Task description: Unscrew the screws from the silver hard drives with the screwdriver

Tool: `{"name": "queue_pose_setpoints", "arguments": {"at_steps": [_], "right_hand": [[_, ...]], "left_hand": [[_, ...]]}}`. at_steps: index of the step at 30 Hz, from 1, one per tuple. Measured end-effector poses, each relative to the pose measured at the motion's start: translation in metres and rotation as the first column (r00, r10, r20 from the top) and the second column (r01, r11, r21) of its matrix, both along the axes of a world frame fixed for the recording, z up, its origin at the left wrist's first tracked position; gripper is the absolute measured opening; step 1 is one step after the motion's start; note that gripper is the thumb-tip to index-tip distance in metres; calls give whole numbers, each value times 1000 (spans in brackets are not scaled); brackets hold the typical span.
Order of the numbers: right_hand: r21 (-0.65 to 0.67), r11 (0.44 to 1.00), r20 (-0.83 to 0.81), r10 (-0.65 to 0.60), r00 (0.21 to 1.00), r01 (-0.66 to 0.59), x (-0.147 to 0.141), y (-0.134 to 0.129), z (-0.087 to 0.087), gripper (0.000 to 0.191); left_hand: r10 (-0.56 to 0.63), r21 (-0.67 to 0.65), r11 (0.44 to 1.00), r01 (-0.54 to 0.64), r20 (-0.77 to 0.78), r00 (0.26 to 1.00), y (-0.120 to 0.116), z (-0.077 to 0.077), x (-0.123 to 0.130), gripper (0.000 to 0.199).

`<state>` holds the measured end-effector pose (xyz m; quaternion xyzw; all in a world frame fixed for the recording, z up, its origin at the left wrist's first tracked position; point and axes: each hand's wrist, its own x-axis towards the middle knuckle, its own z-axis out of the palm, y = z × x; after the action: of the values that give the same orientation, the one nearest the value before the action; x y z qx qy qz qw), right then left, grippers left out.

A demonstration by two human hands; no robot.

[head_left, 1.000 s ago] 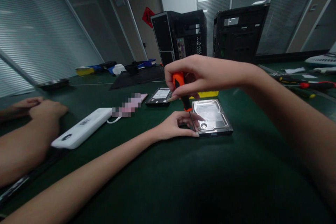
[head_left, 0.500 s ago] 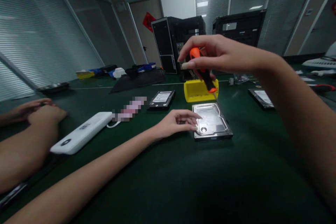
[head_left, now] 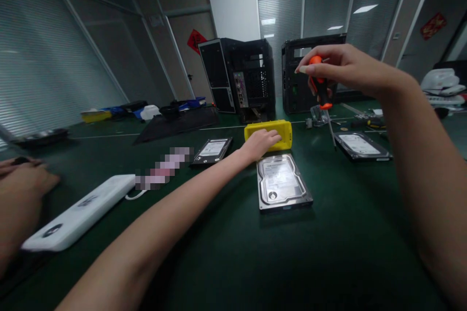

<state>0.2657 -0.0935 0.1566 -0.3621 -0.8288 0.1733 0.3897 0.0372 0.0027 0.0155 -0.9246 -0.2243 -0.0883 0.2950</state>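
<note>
My right hand [head_left: 326, 70] is closed round the orange and black handle of a screwdriver [head_left: 323, 88]. Its thin shaft points down, with the tip in front of a hard drive [head_left: 359, 146] on the right. My left hand [head_left: 260, 144] is over the front of a small yellow plastic box [head_left: 286, 129]. Its fingers are bent and close together inside the box's rim; the thumb and whatever the fingertips hold are hidden. Just below that hand lies a silver hard drive [head_left: 280, 182], label side up and flat on the table, with neither hand touching it.
Another hard drive [head_left: 212, 150] lies left of the yellow box. Further left are a white power bank [head_left: 82, 211] with a cable and another person's hands [head_left: 25, 180]. Computer cases [head_left: 237, 75] stand at the back. Small parts and tools [head_left: 368, 119] lie at the back right.
My left hand has gone from the silver hard drive's edge to the yellow box. The screwdriver has lifted off the drive and moved right in my right hand. The view has shifted.
</note>
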Motion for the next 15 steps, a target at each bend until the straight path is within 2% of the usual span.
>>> {"name": "queue_pose_setpoints", "arguments": {"at_steps": [4, 8, 12, 15], "right_hand": [[12, 1000, 31, -16, 999, 16, 1, 1, -1, 38], [-28, 999, 80, 31, 996, -28, 2, 2, -2, 37], [-24, 998, 128, 56, 990, -53, 6, 4, -1, 36], [6, 1000, 157, 21, 987, -22, 7, 5, 1, 37]], "left_hand": [[-14, 17, 1000, 14, -6, 1000, 13, -6, 24, 22], [-37, 18, 999, 38, -43, 998, 21, -7, 35, 23], [-16, -1, 1000, 16, -64, 998, 21, -7, 32, 23], [68, -24, 997, -69, -30, 997, 21, -11, 22, 22]]}}
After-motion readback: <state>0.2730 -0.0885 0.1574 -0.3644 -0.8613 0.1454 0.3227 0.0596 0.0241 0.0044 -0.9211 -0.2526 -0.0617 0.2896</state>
